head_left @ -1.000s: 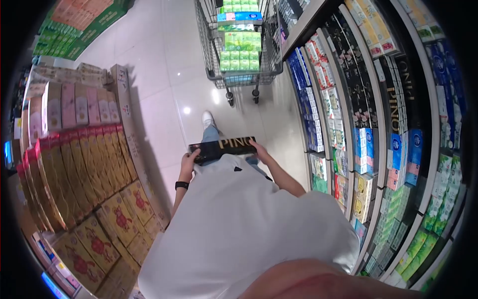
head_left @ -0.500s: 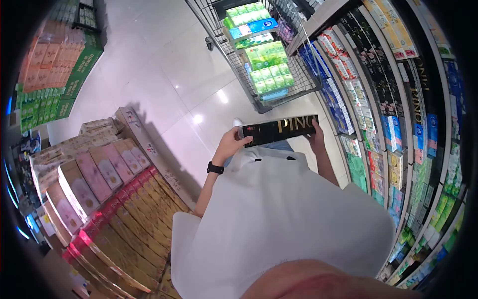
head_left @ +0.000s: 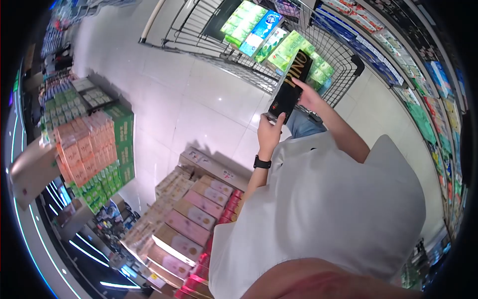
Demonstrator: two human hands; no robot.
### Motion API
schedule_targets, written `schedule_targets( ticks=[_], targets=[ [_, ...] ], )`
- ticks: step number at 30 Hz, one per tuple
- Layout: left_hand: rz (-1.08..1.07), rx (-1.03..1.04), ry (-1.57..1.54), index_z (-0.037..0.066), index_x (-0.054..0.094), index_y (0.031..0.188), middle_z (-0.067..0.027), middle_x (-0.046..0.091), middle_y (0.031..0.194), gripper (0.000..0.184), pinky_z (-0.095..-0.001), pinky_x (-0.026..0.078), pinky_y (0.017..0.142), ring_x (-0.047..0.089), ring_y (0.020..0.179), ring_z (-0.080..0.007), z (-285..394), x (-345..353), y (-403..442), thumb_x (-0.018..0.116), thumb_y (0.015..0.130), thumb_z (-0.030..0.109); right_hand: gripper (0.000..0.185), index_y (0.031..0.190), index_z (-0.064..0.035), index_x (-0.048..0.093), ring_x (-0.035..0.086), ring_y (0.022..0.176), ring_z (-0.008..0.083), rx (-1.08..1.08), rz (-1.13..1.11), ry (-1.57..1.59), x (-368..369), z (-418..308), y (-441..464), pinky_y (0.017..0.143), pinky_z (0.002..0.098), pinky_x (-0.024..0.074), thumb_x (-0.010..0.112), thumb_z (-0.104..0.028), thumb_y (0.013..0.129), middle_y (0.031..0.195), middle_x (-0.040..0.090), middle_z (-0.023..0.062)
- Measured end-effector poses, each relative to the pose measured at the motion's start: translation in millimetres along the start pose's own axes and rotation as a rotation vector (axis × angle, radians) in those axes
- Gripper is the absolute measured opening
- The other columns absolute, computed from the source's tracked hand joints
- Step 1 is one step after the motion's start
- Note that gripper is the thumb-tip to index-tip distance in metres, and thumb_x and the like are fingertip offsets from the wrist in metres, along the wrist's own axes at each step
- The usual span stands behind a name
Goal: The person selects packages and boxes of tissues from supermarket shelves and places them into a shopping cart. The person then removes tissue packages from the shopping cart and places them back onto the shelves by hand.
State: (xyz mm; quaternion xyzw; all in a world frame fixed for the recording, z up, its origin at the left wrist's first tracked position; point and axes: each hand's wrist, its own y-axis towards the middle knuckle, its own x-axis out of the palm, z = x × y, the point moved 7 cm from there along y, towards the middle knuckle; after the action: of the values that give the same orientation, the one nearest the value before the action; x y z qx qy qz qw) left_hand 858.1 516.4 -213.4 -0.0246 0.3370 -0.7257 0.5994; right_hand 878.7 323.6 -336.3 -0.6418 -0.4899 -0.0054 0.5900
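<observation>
- The left hand (head_left: 270, 130) grips the near end of a black package (head_left: 288, 94); its thumb presses near the edge and the other fingers curl round the end, partly hidden from view.
- The right hand (head_left: 309, 96) holds the package's right long side, near the middle, with the thumb lying over the upper face; the fingers beneath are hidden, so their exact spread cannot be told.
- The package slants up and to the right, well clear of the floor (head_left: 209, 109), with large gold letters "PINO" along its far half.
- Its far end overlaps the near side of a wire shopping cart (head_left: 357, 65) in the view; whether it touches the cart or the goods inside cannot be told.
- Inside the cart, a large green pack (head_left: 291, 50) lies closest to the package's far end, with a blue pack (head_left: 260, 33) further left and light-green packs (head_left: 244, 20) beyond that.
- A black wristband (head_left: 262, 162) circles the left wrist, and a loose white shirt (head_left: 318, 209) covers the person's body.
- Pink boxes (head_left: 186, 226) are stacked at lower left, orange packs (head_left: 89, 144) beside a green carton (head_left: 125, 134) further off.
- Blue packs (head_left: 368, 50) line the right side.
</observation>
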Motion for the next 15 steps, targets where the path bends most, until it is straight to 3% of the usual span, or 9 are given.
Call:
schedule_targets(
  ticks=[4, 6, 7, 10, 11, 12, 13, 14, 15],
  targets=[
    [-0.1, -0.007, 0.042, -0.004, 0.053, 0.093, -0.0099, 0.063, 0.072, 0.055, -0.0274, 0.045, 0.046, 0.061, 0.05, -0.0154, 27.4, -2.5, 76.5, 0.073, 0.086, 0.047, 0.051, 0.129, -0.0164, 0.057, 0.06, 0.11, 0.0191, -0.064, 0.037, 0.144, 22.9, -26.5, 37.1, 0.089, 0.042, 0.0491, 0.074, -0.039, 0.086, 0.118, 0.063, 0.0014],
    [-0.157, 0.009, 0.005, -0.004, 0.052, 0.094, -0.0104, 0.064, 0.077, 0.056, -0.0267, 0.045, 0.045, 0.062, 0.051, -0.0162, 39.3, -3.3, 110.1, 0.07, 0.089, 0.048, 0.06, 0.14, -0.0146, 0.046, 0.059, 0.115, 0.0182, -0.255, 0.132, -0.01, 48.3, -62.8, 27.5, 0.089, 0.0451, 0.0504, 0.072, -0.034, 0.089, 0.129, 0.059, 0.0033],
    [-0.263, -0.091, -0.066, -0.005, 0.052, 0.095, -0.0101, 0.063, 0.079, 0.056, -0.0263, 0.045, 0.044, 0.064, 0.052, -0.0165, 37.5, -2.3, 125.0, 0.067, 0.091, 0.049, 0.07, 0.142, -0.0147, 0.039, 0.054, 0.124, 0.0228, -0.3, 0.116, -0.08, 53.8, -75.0, 40.4, 0.092, 0.0512, 0.049, 0.075, -0.033, 0.086, 0.134, 0.053, 0.0083],
    [-0.432, -0.204, -0.149, -0.007, 0.055, 0.104, -0.0132, 0.067, 0.084, 0.049, -0.0298, 0.05, 0.05, 0.068, 0.059, -0.0194, 34.4, -1.8, 156.7, 0.064, 0.094, 0.04, 0.077, 0.147, -0.0135, 0.032, 0.054, 0.124, 0.0238, -0.383, 0.348, -0.172, 49.6, -107.0, 77.3, 0.09, 0.049, 0.0507, 0.074, -0.035, 0.087, 0.136, 0.054, 0.01],
    [-0.428, -0.026, 0.033, -0.006, 0.056, 0.108, -0.0147, 0.069, 0.088, 0.045, -0.0325, 0.052, 0.057, 0.069, 0.064, -0.0217, 32.6, -5.1, 167.9, 0.063, 0.093, 0.036, 0.076, 0.145, -0.0122, 0.033, 0.056, 0.121, 0.0238, -0.406, 0.41, -0.235, 48.5, -117.7, 90.3, 0.088, 0.0492, 0.0512, 0.074, -0.039, 0.086, 0.136, 0.055, 0.0102],
    [-0.411, 0.153, 0.209, -0.006, 0.057, 0.112, -0.0162, 0.071, 0.092, 0.042, -0.0352, 0.054, 0.063, 0.07, 0.069, -0.024, 38.5, -7.4, 172.5, 0.063, 0.092, 0.031, 0.077, 0.145, -0.0117, 0.035, 0.059, 0.117, 0.0225, -0.462, 0.329, -0.226, 42.3, -122.1, 122.1, 0.088, 0.0466, 0.0524, 0.074, -0.042, 0.085, 0.128, 0.061, 0.0126],
    [-0.41, 0.234, 0.404, -0.002, 0.059, 0.117, -0.0166, 0.071, 0.098, 0.037, -0.0384, 0.054, 0.075, 0.07, 0.08, -0.03, 54.4, -12.6, 169.6, 0.061, 0.09, 0.024, 0.075, 0.143, -0.0112, 0.039, 0.063, 0.113, 0.0248, -0.41, 0.434, -0.386, 27.9, -121.6, 153.3, 0.087, 0.0449, 0.0534, 0.073, -0.043, 0.085, 0.122, 0.064, 0.0145],
    [-0.408, 0.251, 0.384, -0.002, 0.059, 0.117, -0.0166, 0.071, 0.098, 0.037, -0.0384, 0.054, 0.075, 0.07, 0.08, -0.03, 58.2, -21.0, 167.6, 0.061, 0.09, 0.024, 0.072, 0.141, -0.0107, 0.044, 0.066, 0.108, 0.0272, -0.358, 0.539, -0.548, 14.7, -121.6, 183.2, 0.087, 0.0432, 0.0543, 0.072, -0.044, 0.084, 0.117, 0.067, 0.0165],
    [-0.516, 0.296, 0.397, 0.0, 0.06, 0.116, -0.0169, 0.071, 0.096, 0.035, -0.039, 0.054, 0.075, 0.069, 0.082, -0.0316, 61.0, -21.6, 163.8, 0.061, 0.091, 0.024, 0.067, 0.136, -0.0097, 0.05, 0.068, 0.102, 0.0312, -0.374, 0.642, -0.934, -2.1, -125.0, 217.8, 0.085, 0.0432, 0.0549, 0.072, -0.043, 0.082, 0.113, 0.068, 0.0188]
  ],
)
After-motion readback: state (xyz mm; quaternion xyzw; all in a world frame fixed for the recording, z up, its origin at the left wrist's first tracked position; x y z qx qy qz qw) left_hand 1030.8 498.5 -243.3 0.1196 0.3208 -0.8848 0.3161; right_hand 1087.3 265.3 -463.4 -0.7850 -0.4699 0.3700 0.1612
